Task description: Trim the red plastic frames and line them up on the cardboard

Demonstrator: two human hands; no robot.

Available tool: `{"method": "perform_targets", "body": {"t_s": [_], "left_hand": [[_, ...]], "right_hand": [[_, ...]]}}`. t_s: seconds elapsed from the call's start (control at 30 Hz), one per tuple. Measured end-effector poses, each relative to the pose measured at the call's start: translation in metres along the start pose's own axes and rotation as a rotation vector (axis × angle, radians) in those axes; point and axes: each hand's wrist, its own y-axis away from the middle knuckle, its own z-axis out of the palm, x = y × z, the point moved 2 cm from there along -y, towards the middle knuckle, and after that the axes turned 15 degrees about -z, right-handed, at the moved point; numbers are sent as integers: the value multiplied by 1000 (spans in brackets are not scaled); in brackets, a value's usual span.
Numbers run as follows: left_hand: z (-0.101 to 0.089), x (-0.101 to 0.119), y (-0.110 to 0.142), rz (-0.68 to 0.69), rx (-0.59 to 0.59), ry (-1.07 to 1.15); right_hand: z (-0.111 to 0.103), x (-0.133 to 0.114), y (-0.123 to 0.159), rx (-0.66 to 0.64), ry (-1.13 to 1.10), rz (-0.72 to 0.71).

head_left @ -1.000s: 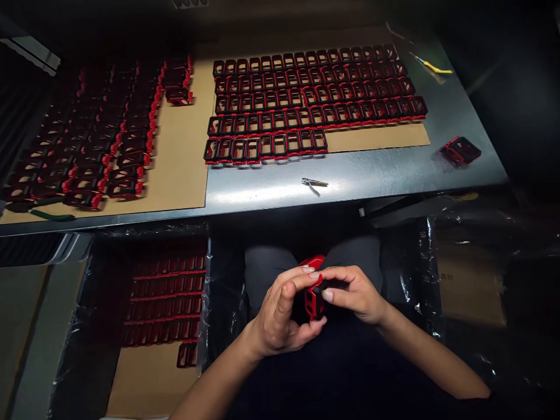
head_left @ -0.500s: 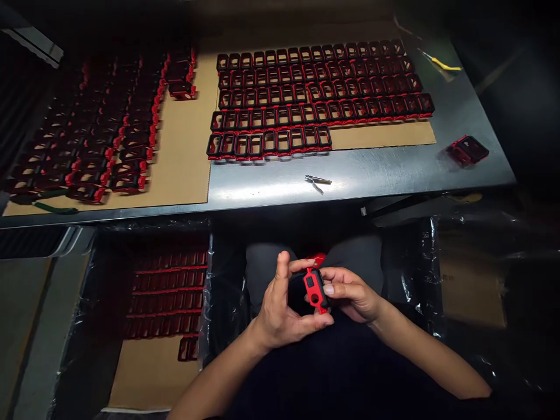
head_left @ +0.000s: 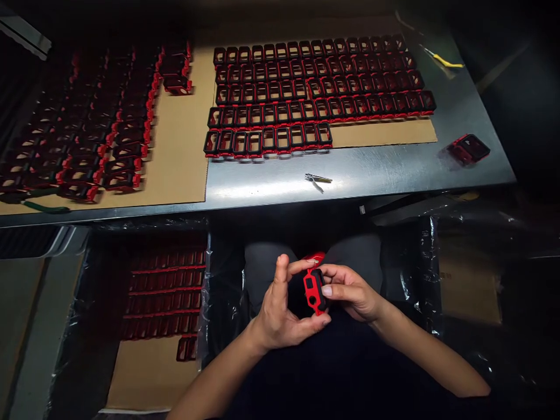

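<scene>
Above my lap, both hands hold one small red-and-black plastic frame (head_left: 312, 291), its red side with a square and a round opening facing my left. My left hand (head_left: 282, 315) spans it lengthwise, thumb at its near end and a fingertip at its far end. From the other side my right hand (head_left: 350, 291) pinches the black rim between thumb and fingers. Part of the rim is hidden behind the right fingers. A red patch (head_left: 315, 256) shows just beyond the frame, between my knees; what it belongs to I cannot make out.
Rows of similar frames (head_left: 282, 112) stand on cardboard on the metal table (head_left: 258, 182), with more at the left. Nippers (head_left: 318, 179), yellow-handled pliers (head_left: 444, 59), green-handled pliers (head_left: 46, 207) and a lone frame (head_left: 470, 149) lie there too. A lined box (head_left: 144, 373) at lower left holds further rows.
The held frame has turned slightly between my fingers, and both hands keep nearly the same place. The whole view has shifted a little.
</scene>
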Motion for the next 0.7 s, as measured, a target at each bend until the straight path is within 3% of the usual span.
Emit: {"method": "perform_targets", "body": {"t_s": [0.23,0.47,0.7], "left_hand": [[1,-3,2,-48,-53,97],[-3,-3,2,-84,-77,-17],[-6,-4,-2,-332,-25,107]], "right_hand": [[-1,0,5,2,41,-45],[-2,3,6,32,30,-27],[-1,5,7,42,37,12]]}}
